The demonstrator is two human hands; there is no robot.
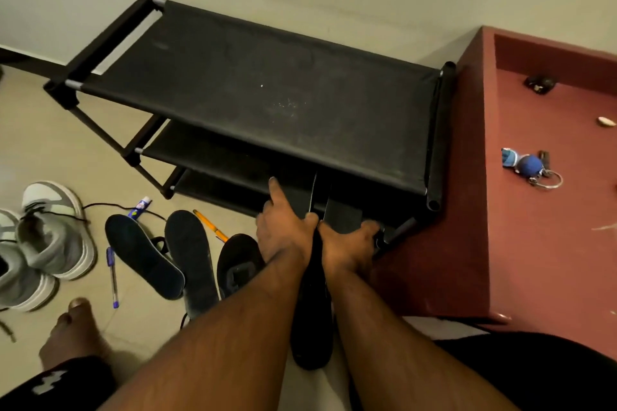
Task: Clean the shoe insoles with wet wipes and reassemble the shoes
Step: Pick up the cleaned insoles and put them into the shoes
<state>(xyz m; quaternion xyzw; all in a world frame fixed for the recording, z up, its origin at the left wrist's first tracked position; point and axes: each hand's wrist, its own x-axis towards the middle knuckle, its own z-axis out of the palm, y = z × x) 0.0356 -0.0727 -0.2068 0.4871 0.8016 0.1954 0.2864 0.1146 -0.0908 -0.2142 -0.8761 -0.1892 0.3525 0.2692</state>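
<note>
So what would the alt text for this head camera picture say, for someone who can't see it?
Seen from above, a person's left hand and right hand both grip a dark shoe in front of a black fabric shoe rack. Two dark insoles lie on the tiled floor to the left, beside grey-and-white sneakers, pens and a small tube.

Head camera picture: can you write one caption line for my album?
Both hands, left hand and right hand, grip a black shoe by the shoe rack; two insoles lie on the floor.
</note>
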